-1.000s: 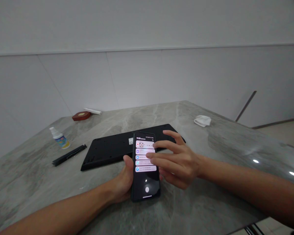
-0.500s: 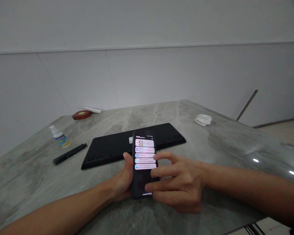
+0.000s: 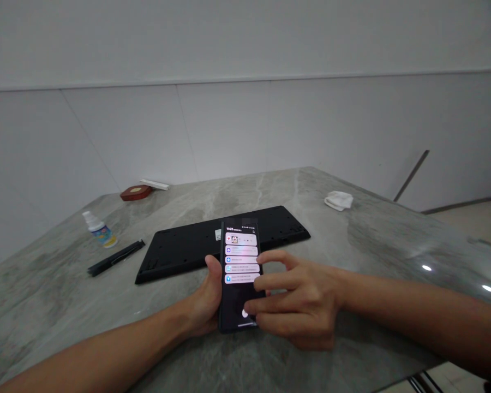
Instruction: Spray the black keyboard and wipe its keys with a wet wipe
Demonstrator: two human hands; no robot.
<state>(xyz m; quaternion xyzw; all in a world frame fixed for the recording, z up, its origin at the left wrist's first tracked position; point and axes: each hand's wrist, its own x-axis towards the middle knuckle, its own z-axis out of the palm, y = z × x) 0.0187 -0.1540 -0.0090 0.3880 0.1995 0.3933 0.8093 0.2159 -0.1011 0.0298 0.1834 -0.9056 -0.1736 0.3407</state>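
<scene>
A smartphone (image 3: 239,299) stands tilted toward me, its lit screen listing several notifications under the time 11:23. My left hand (image 3: 207,303) grips it from the left side, thumb along the edge and the other fingers hidden behind. Over the phone's right edge, my right hand (image 3: 298,303) reaches in with fingers spread and holds nothing. One of its fingertips is at the lower screen, beside a round white icon. Behind the phone lies a black keyboard (image 3: 180,245), apparently face down, with a small white label partly covered by the phone.
Left of the keyboard are a black strip-shaped object (image 3: 115,258) and a white-topped spray bottle (image 3: 100,230). A red-brown box (image 3: 135,192) and a white strip (image 3: 154,185) lie near the wall. A white cloth (image 3: 339,201) rests at the right on the grey marbled table (image 3: 180,360).
The round white icon has appeared low on the phone screen, and my right fingers have shifted very slightly. My left hand keeps the phone in the same place.
</scene>
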